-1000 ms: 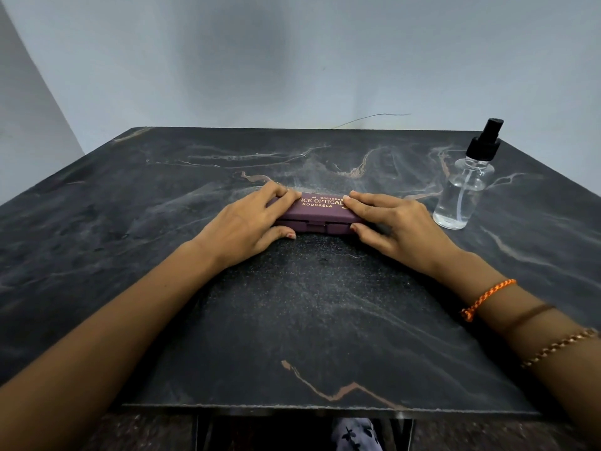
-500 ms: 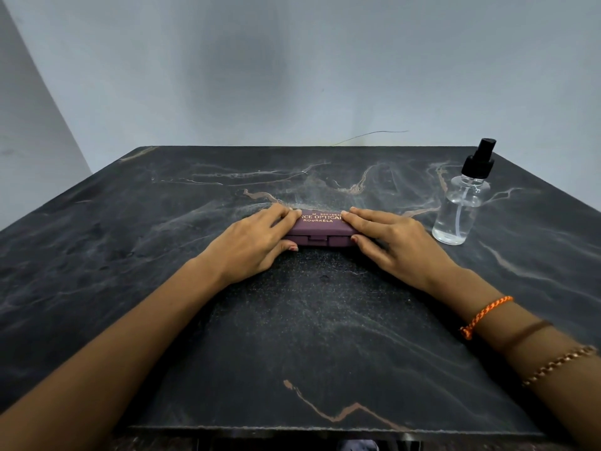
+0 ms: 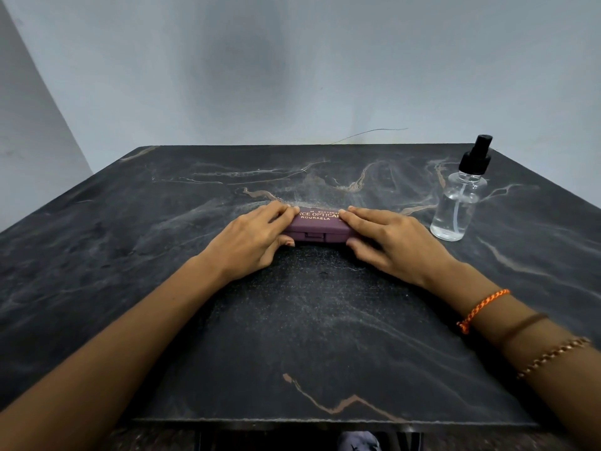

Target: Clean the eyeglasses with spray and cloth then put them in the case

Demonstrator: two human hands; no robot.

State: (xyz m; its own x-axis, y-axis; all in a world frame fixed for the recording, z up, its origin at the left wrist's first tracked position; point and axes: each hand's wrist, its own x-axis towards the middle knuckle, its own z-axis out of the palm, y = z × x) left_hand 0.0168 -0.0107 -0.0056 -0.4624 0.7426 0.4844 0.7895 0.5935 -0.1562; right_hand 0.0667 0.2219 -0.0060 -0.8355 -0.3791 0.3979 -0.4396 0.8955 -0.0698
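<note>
A closed maroon eyeglass case [image 3: 320, 227] with gold lettering lies flat in the middle of the dark marble table [image 3: 292, 336]. My left hand [image 3: 250, 240] grips its left end, fingers over the lid and thumb at the front edge. My right hand [image 3: 388, 240] grips its right end the same way. A clear spray bottle [image 3: 458, 203] with a black pump top stands upright to the right of the case, apart from my right hand. No eyeglasses or cloth are in view.
A pale wall rises behind the table's far edge. The table's front edge runs across the bottom of the view, with floor below it. Bracelets circle my right wrist [image 3: 481, 309].
My head has tilted upward, so the table and case sit lower in view. Both hands stay on the ends of the case.
</note>
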